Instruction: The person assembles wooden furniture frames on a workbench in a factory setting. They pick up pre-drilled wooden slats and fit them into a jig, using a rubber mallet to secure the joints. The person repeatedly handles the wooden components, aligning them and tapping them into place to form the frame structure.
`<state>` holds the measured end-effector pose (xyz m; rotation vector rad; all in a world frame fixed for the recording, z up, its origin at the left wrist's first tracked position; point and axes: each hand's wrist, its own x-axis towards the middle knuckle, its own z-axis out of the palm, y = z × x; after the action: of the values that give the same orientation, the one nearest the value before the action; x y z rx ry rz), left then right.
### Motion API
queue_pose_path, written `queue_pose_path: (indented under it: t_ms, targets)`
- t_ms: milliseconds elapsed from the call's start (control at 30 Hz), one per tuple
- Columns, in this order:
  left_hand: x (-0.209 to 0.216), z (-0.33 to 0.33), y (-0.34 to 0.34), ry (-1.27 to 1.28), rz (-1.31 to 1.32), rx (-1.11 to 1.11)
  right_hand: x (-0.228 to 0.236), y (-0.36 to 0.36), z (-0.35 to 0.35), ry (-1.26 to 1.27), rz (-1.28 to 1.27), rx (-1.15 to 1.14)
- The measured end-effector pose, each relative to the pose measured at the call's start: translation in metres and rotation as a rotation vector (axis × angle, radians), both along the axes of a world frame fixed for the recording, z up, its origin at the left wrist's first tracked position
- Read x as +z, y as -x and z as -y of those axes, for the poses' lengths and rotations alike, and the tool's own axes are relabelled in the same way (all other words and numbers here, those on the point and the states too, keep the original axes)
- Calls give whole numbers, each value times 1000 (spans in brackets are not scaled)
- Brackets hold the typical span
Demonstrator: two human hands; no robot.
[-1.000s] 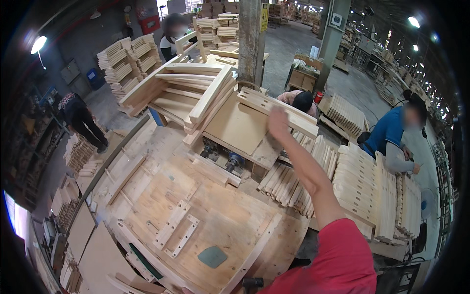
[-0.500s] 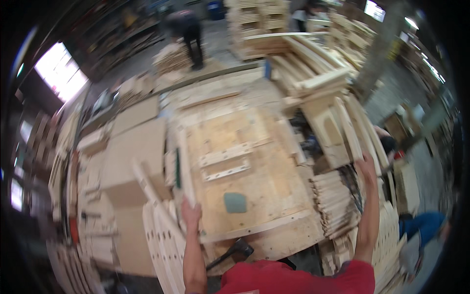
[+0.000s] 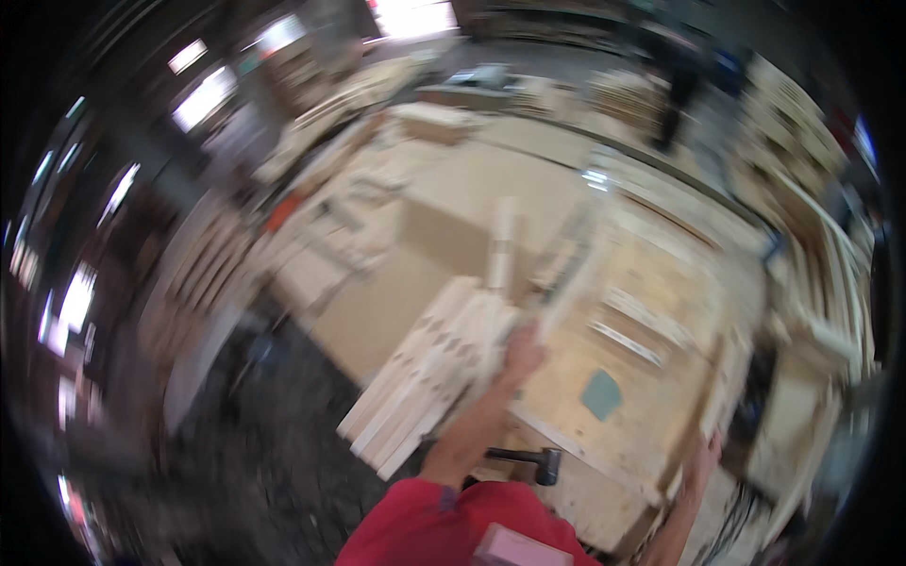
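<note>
My left hand [image 3: 524,357] is at the near end of a long wooden strip [image 3: 569,294] along the board's left side; motion blur smears its fingers. At the board's right side, my right hand [image 3: 700,460] closes on the near end of a wooden rail [image 3: 722,387]. Between my hands lies a plywood work board [image 3: 651,415], with a pale bar with holes [image 3: 628,342] and a green-grey patch [image 3: 601,394] on it. A black-headed mallet [image 3: 545,464] rests at its near edge. Beside my left forearm are stacked drilled wooden slats [image 3: 429,363].
Brown sheet board [image 3: 453,203] covers the bench on the left. Wooden frames [image 3: 821,274] stand at the far right. A person [image 3: 675,85] is at the back near stacked wood [image 3: 628,99]. Dark floor [image 3: 274,472] shows at the lower left.
The view has swung left, bringing more floor and windows into sight. My right hand has moved from the upright wooden pieces to the board's right side. My left hand stays near the left strip.
</note>
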<state>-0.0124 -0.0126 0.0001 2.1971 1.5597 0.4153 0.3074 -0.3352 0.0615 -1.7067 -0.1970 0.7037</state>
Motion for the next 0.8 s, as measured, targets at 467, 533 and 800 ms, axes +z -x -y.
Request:
queue_pose_path:
  t_ms: [467,533,800]
  targets:
    - [79,99,-29,-498,363,82,-33,87,-136,234,1180,627]
    - [75,119,-11,-369,313,-7,-27,109,-159,179,1148,729]
    - [59,203,81,-299,510,202,-11,170,-179,213,1039,954]
